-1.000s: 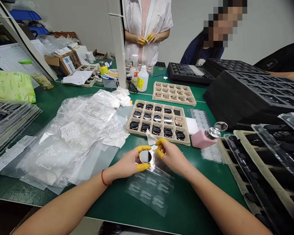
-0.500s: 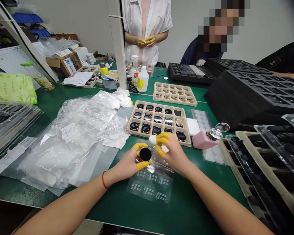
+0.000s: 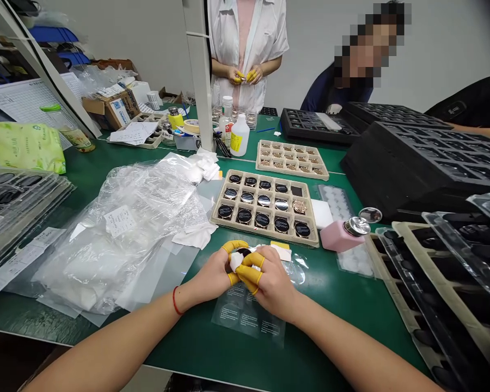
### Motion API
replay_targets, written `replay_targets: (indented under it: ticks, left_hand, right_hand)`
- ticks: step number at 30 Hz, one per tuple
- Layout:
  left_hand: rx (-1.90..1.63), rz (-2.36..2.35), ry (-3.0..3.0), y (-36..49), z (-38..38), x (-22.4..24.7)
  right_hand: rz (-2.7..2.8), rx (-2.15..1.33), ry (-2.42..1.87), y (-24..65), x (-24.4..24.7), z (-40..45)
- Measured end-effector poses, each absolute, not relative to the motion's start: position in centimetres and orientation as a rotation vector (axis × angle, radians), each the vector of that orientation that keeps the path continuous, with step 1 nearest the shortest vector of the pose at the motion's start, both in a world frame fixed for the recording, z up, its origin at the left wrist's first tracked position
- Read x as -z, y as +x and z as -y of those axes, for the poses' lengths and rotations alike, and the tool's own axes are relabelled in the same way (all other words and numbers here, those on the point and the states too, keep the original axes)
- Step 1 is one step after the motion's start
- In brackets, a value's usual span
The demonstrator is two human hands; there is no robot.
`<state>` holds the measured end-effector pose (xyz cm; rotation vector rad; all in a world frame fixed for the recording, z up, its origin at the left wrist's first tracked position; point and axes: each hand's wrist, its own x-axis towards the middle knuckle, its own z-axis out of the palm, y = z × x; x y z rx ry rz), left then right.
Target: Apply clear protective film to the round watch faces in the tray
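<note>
My left hand point(image 3: 214, 275), with yellow finger covers, holds a round black watch face point(image 3: 243, 252) by its edges. Pinched in my right hand point(image 3: 269, 280), a white wad point(image 3: 236, 262) presses on the face and hides most of it. Under both hands lies a clear sheet with printed circles point(image 3: 249, 318). Just beyond them is a beige tray point(image 3: 265, 235) of round watch faces, one cell showing a gold part. A white pad with a yellow edge point(image 3: 281, 252) lies right of my hands.
A pink pump bottle point(image 3: 338, 236) stands right of the tray, near stacked trays point(image 3: 408, 272) and black foam trays point(image 3: 384, 179). Crumpled clear plastic point(image 3: 106, 239) covers the left. Behind are a white bottle point(image 3: 240, 136), a post point(image 3: 201, 76) and two people.
My right hand has moved left and down, bringing the white wad onto the watch face. The pad with the yellow edge has come into fuller view.
</note>
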<state>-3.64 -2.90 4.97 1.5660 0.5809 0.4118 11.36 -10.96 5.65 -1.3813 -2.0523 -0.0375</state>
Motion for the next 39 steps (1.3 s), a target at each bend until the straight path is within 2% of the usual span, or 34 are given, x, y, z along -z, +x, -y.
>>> replay_targets:
  ticks: [9, 14, 18, 22, 29, 35, 39]
  left_hand:
    - [-0.408, -0.657, 1.548, -3.3, 3.2, -4.9]
    - [-0.503, -0.615, 1.407, -3.4, 2.8, -4.5]
    - [-0.570, -0.615, 1.433, -3.7, 2.6, -3.8]
    - [-0.562, -0.608, 1.421, -3.8, 2.5, -3.7]
    - [-0.566, -0.635, 1.414, -3.7, 2.4, -4.4]
    - [-0.389, -0.624, 1.448, -3.5, 2.6, -5.0]
    - [-0.375, -0.572, 1.462, -3.5, 3.1, -5.4]
  right_hand:
    - [1.798, 0.036, -1.530, 13.5, -4.8, 9.3]
    - [1.557, -0.315, -1.872, 14.9, -5.6, 9.7]
    - [1.486, -0.626, -1.919, 14.7, -6.4, 10.1]
    - [1.458, -0.726, -1.962, 14.7, -6.7, 10.1]
    - [1.288, -0.966, -1.883, 15.2, -7.9, 10.1]
    - [1.103, -1.087, -1.559, 14.5, -9.4, 10.6]
    - [0.947, -1.191, -1.506, 13.1, -9.0, 10.5]
